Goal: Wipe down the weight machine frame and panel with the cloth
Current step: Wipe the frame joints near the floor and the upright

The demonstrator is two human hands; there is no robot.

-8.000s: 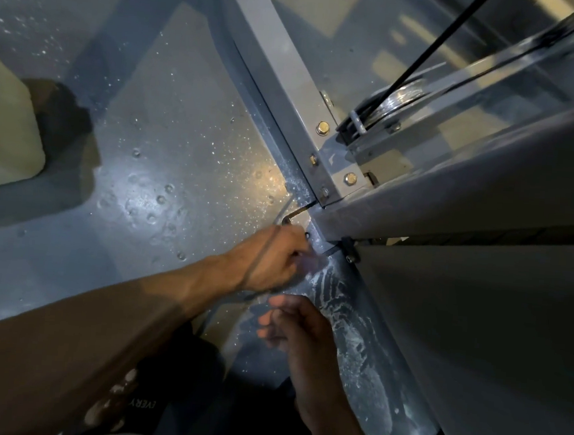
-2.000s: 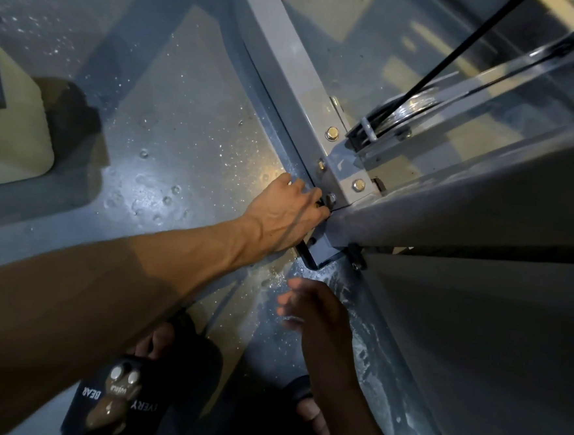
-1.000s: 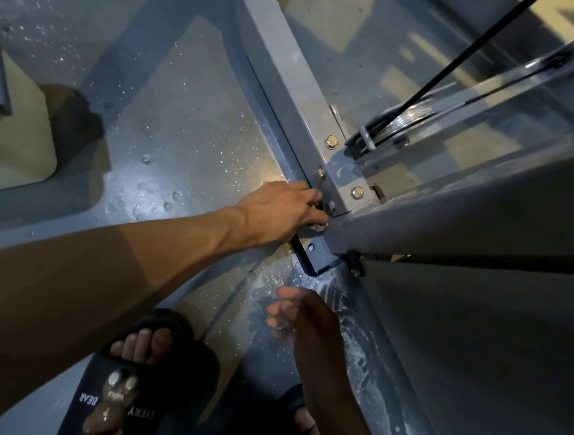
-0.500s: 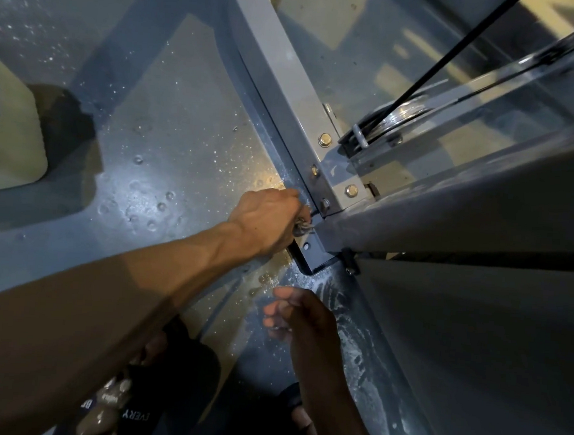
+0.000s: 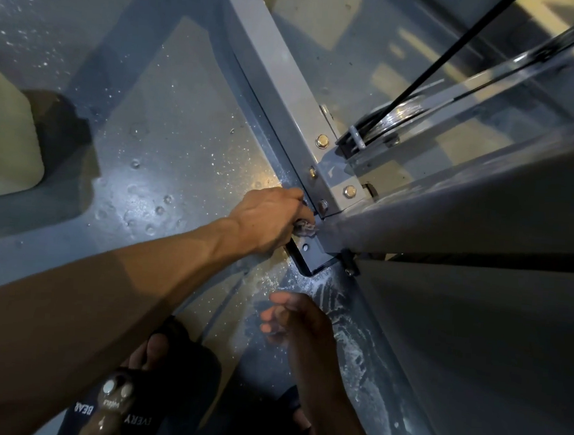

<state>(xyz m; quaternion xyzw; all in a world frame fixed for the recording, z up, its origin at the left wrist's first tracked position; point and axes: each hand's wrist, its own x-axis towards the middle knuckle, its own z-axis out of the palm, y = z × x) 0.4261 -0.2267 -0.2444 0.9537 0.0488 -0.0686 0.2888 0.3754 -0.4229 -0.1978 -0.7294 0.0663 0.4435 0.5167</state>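
Since half a second earlier, left hand (image 5: pixel 272 216) had slid slightly toward the bolted joint of the weight machine frame (image 5: pixel 275 70); right hand (image 5: pixel 300 323) had barely moved.

Head view: left hand gripped the bunched cloth (image 5: pixel 304 228), which poked out past its fingertips and was pressed into the corner where the frame met the panel (image 5: pixel 473 349), likely to get grime out of the seam beside the bolts (image 5: pixel 322 141). Right hand hung just below the left, fingers loosely curled and holding nothing, over the wet floor (image 5: pixel 167 161); probably idle or balancing. Below both hands, the slipper (image 5: pixel 123 406) read "EVERY" and "BEAR", upside down; smaller lettering unreadable.
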